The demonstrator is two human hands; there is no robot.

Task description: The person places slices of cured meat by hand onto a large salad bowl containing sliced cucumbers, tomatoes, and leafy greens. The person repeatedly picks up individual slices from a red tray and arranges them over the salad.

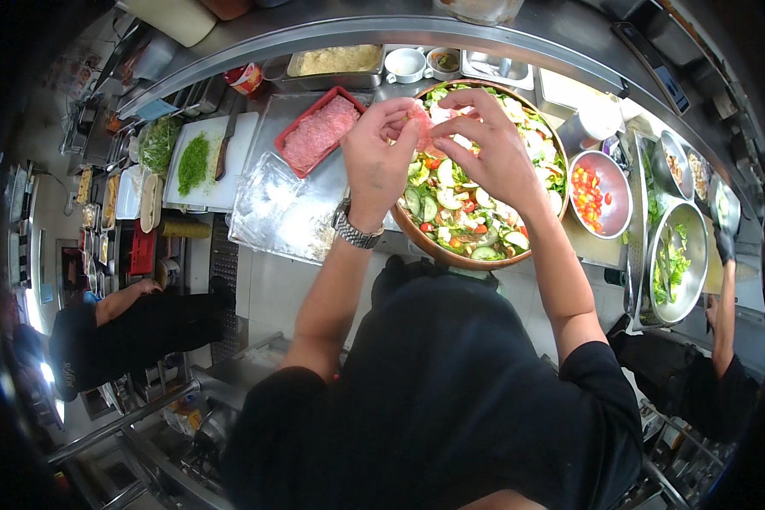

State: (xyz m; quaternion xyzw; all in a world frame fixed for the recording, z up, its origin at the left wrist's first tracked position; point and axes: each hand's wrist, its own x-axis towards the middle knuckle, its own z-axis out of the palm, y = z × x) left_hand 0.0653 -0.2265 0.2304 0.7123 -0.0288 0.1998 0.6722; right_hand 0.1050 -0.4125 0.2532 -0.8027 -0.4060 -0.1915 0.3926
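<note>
A thin pink slice of meat, perhaps ham or cold cut, hangs over the near-left part of a large salad bowl. My left hand, with a metal watch on its wrist, pinches the slice between thumb and fingers. From the other side, the bent fingers and thumb of my right hand close on its edge; the exact contact is partly hidden. Below both hands, the wooden bowl holds greens, cucumber slices and tomato pieces. Left of it, a red tray carries a pile of similar pink slices.
A metal tray lies left of the bowl, beside a white cutting board with chopped herbs and a knife. To the right stand a steel bowl of cut tomatoes and one of greens. Co-workers stand on both sides; a shelf edge runs overhead.
</note>
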